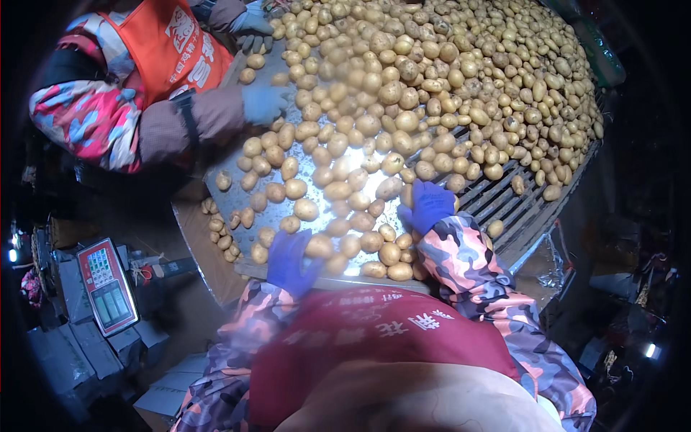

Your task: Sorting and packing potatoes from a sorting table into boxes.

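Observation:
A broad heap of potatoes (pixel 486 70) covers the back and right of a sorting table, and looser ones lie on its shiny metal sheet (pixel 316 208). My left hand (pixel 291 262), in a purple glove, is at the near edge beside a potato (pixel 318 246); whether it grips that potato is unclear. Farther right, my right hand (pixel 430 204), gloved the same way, rests among potatoes by the edge of the slatted part, its fingertips partly hidden. What it holds, if anything, cannot be made out.
Across the left corner stands a co-worker in an orange apron (pixel 175 46), with blue-gloved hands (pixel 264 104) at the potatoes. A cardboard box (pixel 200 237) holding potatoes sits below the table's left edge. Slats (pixel 507 197) lie right. A digital scale (pixel 108 286) and flattened-looking cartons (pixel 81 351) are at far left.

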`<action>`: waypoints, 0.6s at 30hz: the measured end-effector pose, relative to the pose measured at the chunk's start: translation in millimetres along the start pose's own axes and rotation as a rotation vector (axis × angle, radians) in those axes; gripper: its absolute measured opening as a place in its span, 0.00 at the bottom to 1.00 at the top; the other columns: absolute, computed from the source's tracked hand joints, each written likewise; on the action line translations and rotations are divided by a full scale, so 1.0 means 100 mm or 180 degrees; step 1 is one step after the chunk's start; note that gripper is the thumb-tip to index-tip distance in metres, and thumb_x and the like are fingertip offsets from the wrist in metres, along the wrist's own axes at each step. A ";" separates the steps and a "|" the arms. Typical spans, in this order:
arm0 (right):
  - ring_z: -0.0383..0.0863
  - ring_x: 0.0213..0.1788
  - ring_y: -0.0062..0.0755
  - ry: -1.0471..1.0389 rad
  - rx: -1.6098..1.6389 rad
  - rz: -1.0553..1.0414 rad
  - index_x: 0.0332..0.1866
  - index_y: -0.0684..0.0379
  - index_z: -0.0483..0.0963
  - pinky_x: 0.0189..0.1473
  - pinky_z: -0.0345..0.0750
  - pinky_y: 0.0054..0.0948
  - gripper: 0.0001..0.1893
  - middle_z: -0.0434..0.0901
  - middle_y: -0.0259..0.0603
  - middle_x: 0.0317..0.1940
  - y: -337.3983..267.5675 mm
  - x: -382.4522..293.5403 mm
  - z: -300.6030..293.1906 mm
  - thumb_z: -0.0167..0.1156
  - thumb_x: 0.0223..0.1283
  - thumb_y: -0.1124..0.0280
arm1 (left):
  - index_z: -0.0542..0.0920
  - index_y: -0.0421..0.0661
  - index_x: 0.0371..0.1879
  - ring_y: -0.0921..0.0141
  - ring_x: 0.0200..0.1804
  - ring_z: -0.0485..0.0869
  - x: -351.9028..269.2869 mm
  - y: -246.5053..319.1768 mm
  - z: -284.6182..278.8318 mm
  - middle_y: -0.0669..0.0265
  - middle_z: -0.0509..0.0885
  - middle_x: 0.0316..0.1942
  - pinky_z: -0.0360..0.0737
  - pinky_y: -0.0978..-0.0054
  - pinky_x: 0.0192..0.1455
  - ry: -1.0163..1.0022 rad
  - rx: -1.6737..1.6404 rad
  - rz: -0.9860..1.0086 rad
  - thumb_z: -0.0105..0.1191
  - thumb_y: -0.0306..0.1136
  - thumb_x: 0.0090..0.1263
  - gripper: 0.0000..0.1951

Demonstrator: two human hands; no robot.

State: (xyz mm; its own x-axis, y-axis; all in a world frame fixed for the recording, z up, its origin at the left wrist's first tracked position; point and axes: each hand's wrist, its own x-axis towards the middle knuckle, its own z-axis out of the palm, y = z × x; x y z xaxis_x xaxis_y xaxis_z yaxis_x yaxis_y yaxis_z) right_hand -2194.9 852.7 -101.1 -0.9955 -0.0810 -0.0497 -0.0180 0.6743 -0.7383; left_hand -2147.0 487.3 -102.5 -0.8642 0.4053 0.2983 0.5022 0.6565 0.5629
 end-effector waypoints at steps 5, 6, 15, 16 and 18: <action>0.79 0.56 0.34 -0.0154 0.1810 0.0427 0.68 0.63 0.67 0.59 0.76 0.35 0.37 0.78 0.46 0.54 -0.25 -0.10 -0.15 0.72 0.51 0.67 | 0.76 0.37 0.56 0.43 0.53 0.76 0.00 0.03 -0.01 0.47 0.81 0.49 0.71 0.48 0.59 -0.0053 0.0088 -0.0009 0.66 0.33 0.60 0.26; 0.77 0.57 0.31 -0.0203 0.2352 0.0743 0.69 0.63 0.67 0.60 0.75 0.34 0.37 0.77 0.43 0.54 -0.33 -0.13 -0.19 0.72 0.52 0.69 | 0.76 0.37 0.57 0.43 0.53 0.76 0.00 0.03 -0.01 0.47 0.81 0.49 0.71 0.48 0.60 -0.0142 0.0064 -0.0118 0.66 0.33 0.60 0.26; 0.77 0.51 0.30 -0.0100 0.3382 0.0835 0.75 0.57 0.56 0.55 0.76 0.34 0.40 0.75 0.42 0.57 -0.55 -0.67 -0.39 0.67 0.59 0.68 | 0.76 0.40 0.61 0.44 0.60 0.76 -0.03 0.05 0.01 0.48 0.81 0.55 0.68 0.47 0.68 -0.0232 0.0238 -0.0169 0.68 0.38 0.61 0.30; 0.76 0.50 0.29 0.0053 0.3540 0.0819 0.75 0.56 0.56 0.54 0.76 0.34 0.39 0.75 0.42 0.57 -0.51 -0.76 -0.42 0.66 0.60 0.68 | 0.76 0.40 0.62 0.44 0.61 0.75 -0.04 0.05 0.02 0.48 0.80 0.56 0.67 0.48 0.70 -0.0272 0.0194 -0.0252 0.67 0.38 0.61 0.30; 0.76 0.46 0.28 0.0337 0.3470 0.0723 0.75 0.54 0.57 0.51 0.76 0.34 0.36 0.75 0.43 0.55 -0.43 -0.95 -0.47 0.63 0.62 0.69 | 0.75 0.40 0.64 0.44 0.63 0.74 -0.07 0.05 0.07 0.48 0.79 0.57 0.67 0.48 0.70 -0.0155 0.0334 -0.0183 0.67 0.37 0.61 0.32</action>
State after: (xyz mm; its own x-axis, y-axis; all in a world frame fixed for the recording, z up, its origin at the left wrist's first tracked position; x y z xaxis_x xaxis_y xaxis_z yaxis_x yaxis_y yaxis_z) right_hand -2103.5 865.9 -32.7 -0.9691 0.0603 -0.2393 0.2051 -0.3427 -0.9168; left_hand -2138.1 491.6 -107.4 -0.8903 0.3937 0.2287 0.4547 0.7415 0.4935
